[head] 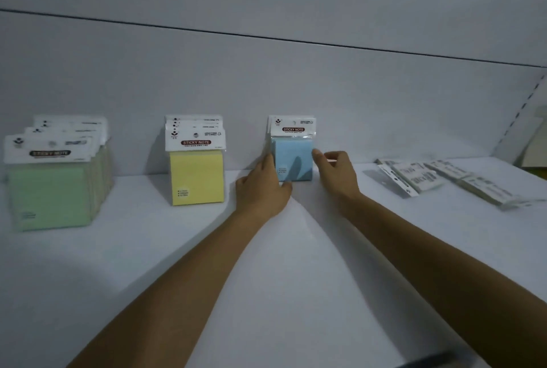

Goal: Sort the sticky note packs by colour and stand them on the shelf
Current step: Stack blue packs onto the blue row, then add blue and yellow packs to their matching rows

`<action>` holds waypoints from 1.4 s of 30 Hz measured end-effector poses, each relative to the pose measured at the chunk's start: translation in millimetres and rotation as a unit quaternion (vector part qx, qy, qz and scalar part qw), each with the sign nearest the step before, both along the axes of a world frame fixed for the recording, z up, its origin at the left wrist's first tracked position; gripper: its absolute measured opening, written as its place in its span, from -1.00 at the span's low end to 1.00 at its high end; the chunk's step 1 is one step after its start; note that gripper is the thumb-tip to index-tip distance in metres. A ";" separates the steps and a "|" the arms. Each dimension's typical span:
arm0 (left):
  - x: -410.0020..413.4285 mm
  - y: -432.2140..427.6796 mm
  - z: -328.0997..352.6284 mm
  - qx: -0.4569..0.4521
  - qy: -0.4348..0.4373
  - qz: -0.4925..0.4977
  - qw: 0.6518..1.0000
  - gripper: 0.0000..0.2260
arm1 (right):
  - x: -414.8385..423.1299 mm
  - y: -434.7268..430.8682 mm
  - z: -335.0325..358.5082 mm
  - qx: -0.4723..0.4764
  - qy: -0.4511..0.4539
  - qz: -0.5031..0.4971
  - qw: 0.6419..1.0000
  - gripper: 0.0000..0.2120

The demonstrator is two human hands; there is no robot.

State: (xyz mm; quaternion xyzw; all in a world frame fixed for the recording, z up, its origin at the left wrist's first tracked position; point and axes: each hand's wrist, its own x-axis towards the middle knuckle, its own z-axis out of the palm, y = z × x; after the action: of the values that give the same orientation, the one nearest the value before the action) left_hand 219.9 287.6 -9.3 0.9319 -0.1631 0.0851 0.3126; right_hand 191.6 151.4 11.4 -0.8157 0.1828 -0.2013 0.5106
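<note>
white shelf (296, 264) in dim light, with a grey back panel (266, 86) behind it. my left hand (262, 187) has straight fingers pressed along the left edge of the front blue pack (296, 160), thumb at its lower corner. my right hand (337, 172) touches the pack's right edge with one fingertip, the other fingers curled; i cannot tell whether it pinches the wrapper. the blue pack stands upright against the back panel, a second header card peeking out behind it. to its left stand the yellow packs (196, 178), then the green packs (50, 196), blurred. loose packs (420, 179) lie flat on the right, colours unreadable, the farthest cut off
</note>
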 end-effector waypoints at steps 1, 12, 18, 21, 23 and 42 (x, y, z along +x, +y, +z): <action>-1.0 -0.2 1.3 0.006 -0.001 0.004 1.000 -0.49 | -8.2 -4.9 0.8 -0.012 0.017 -0.004 1.000 -0.57; -28.0 -1.4 9.9 0.007 -0.094 -0.006 0.995 -0.52 | -65.3 -43.8 2.4 -0.054 -0.003 0.033 0.998 -0.78; -57.9 -53.0 23.6 0.072 -0.176 -0.090 0.978 -0.59 | -85.7 -96.9 13.7 -0.103 -0.028 0.067 0.992 -0.78; -75.5 -112.4 32.7 0.058 -0.187 -0.119 0.973 -0.61 | -98.3 -139.4 13.6 -0.129 -0.033 0.074 0.988 -0.80; -86.3 -155.5 33.0 0.040 -0.178 -0.131 0.974 -0.62 | -108.3 -173.1 9.9 -0.150 -0.032 0.079 0.985 -0.81; -95.6 -291.2 -0.5 0.153 -0.112 -0.005 0.982 -0.32 | -71.5 -369.7 -20.5 -0.423 0.145 0.066 0.892 -0.30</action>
State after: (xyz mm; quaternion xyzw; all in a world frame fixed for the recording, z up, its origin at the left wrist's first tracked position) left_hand 124.3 -3.6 -9.7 0.9525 -0.2125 0.1614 0.1468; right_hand 120.1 -218.2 -9.0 -0.9849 0.0983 -0.1045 0.0973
